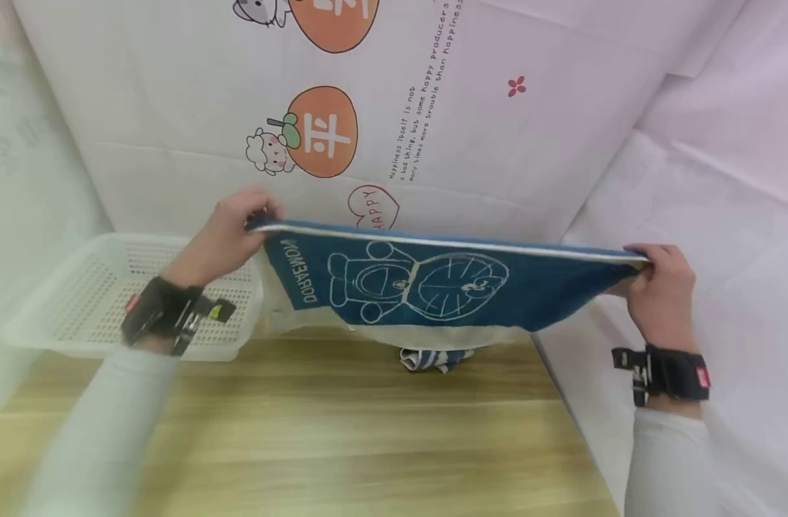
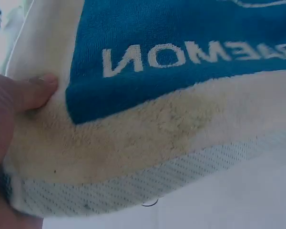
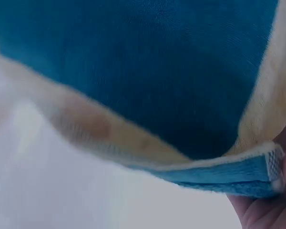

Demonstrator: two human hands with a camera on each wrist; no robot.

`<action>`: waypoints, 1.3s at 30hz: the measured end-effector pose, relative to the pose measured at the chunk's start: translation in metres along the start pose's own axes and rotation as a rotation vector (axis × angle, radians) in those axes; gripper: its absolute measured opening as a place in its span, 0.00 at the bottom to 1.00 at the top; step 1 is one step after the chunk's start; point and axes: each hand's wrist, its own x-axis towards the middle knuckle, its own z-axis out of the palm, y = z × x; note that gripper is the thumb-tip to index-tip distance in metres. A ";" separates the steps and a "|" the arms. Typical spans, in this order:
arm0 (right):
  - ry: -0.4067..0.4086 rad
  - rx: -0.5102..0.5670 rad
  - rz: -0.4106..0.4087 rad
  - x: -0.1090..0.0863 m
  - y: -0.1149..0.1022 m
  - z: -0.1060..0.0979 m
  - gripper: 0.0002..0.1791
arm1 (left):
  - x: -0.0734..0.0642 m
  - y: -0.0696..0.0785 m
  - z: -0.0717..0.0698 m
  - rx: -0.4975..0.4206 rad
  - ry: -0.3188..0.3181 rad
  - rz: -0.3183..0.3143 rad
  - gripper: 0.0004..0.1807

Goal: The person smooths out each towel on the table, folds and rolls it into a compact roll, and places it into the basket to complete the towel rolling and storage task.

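The left hand (image 1: 228,237) and right hand (image 1: 665,294) pinch a blue cloth towel with cream edges (image 1: 549,287) by its corners, above the light-brown wooden table (image 1: 368,438). Only the left wrist view shows brownish smudges (image 2: 181,119); only the head view shows the white plastic basket (image 1: 86,301).

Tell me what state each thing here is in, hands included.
Blue towel: stretched between both hands, border brownish near the lettering.
Left hand: gripping one end.
Right hand: gripping the other.
White basket: upright, open-topped.
Striped cloth: crumpled on the table, partly hidden.
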 end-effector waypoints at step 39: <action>-0.781 0.068 0.027 -0.129 0.060 0.151 0.15 | -0.113 -0.057 0.169 -0.010 -0.568 -0.677 0.28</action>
